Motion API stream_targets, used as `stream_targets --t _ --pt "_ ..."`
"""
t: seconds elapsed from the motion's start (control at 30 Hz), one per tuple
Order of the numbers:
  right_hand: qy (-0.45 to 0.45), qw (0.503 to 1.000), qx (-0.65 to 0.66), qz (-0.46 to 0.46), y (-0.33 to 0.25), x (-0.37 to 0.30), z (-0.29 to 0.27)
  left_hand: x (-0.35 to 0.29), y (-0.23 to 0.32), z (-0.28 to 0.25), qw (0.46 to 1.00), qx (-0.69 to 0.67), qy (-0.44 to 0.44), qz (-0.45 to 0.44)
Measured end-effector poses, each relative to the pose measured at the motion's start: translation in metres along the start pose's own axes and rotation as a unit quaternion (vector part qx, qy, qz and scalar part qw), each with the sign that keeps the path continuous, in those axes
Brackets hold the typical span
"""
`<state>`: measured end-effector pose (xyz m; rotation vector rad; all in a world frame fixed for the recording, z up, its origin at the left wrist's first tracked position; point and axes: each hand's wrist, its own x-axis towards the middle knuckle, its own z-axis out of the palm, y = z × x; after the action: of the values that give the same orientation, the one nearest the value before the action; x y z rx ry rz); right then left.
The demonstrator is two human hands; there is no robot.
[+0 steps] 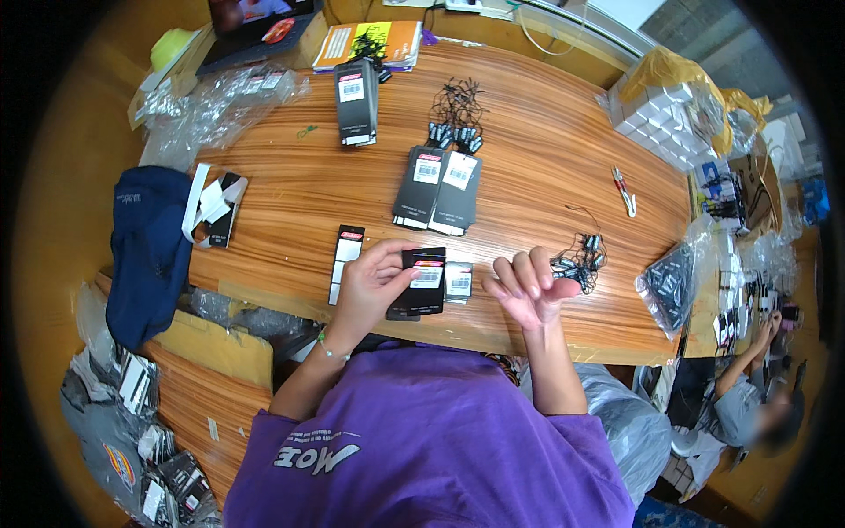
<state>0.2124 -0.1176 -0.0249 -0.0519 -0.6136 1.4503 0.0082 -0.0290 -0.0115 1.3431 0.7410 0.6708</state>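
My left hand pinches a black hang tag with a white barcode sticker at its left edge, close to the table's near edge. Partly under that tag, a further dark tag shows, and a small tag with a white label lies to its right. Another black tag with white panels rests left of my left hand. My right hand is raised over the wood, fingers loosely bent and thumb apart, with nothing visible in it. Just beyond it is a loose heap of black tag strings.
Stacked strung tags lie mid-table, with another stack farther back. At right are a red-and-white cutter-like tool, a plastic bag of strings and bagged white boxes. Navy cloth drapes at left. A co-worker sits far right.
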Motion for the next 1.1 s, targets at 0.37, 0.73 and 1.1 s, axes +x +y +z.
stream_targets --t 0.37,0.73,1.1 --pt "0.004 0.999 -0.039 0.018 -0.01 -0.003 0.013 0.002 0.0 0.011 1.0 0.016 -0.008 -0.011" --pt "0.308 0.472 -0.826 -0.016 -0.161 -0.018 -0.089 0.006 0.001 0.01 1.0 0.018 -0.015 -0.01" --pt "0.405 0.423 -0.807 0.075 -0.183 -0.058 -0.09 0.003 -0.002 0.007 0.998 0.041 -0.023 -0.041"
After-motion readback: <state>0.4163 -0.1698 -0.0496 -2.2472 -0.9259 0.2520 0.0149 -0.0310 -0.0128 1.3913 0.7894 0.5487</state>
